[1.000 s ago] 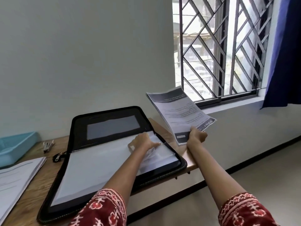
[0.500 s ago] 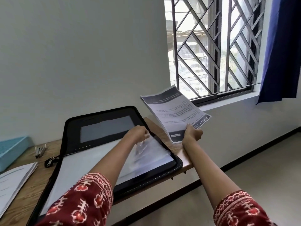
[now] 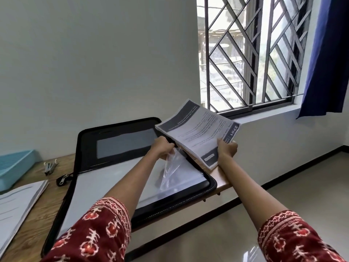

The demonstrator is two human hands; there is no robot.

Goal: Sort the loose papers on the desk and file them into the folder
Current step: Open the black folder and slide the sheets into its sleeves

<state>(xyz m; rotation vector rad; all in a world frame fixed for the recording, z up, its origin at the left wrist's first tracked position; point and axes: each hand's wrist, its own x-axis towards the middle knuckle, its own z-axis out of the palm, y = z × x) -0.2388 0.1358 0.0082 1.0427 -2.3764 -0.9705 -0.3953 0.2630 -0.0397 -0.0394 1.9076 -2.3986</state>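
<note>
head view:
left hand (image 3: 162, 149): pinches clear sleeve (image 3: 172, 168), its corner lifted off open folder (image 3: 120, 167)
right hand (image 3: 227, 150): grips paper stack (image 3: 198, 131) by its near edge, tilted, above folder's right rim
folder: flat on desk (image 3: 35, 210), right corner at desk edge
loose papers (image 3: 17, 207): desk left, apart from folder
room: open floor right of desk

Body text on the printed sheets (image 3: 198, 132) is too blurred to read. The blue tray (image 3: 13, 170) and the paper stack (image 3: 17, 207) are cut off by the left edge. The left hand's fingers (image 3: 171, 151) are partly hidden behind the clear sleeve (image 3: 172, 168).
</note>
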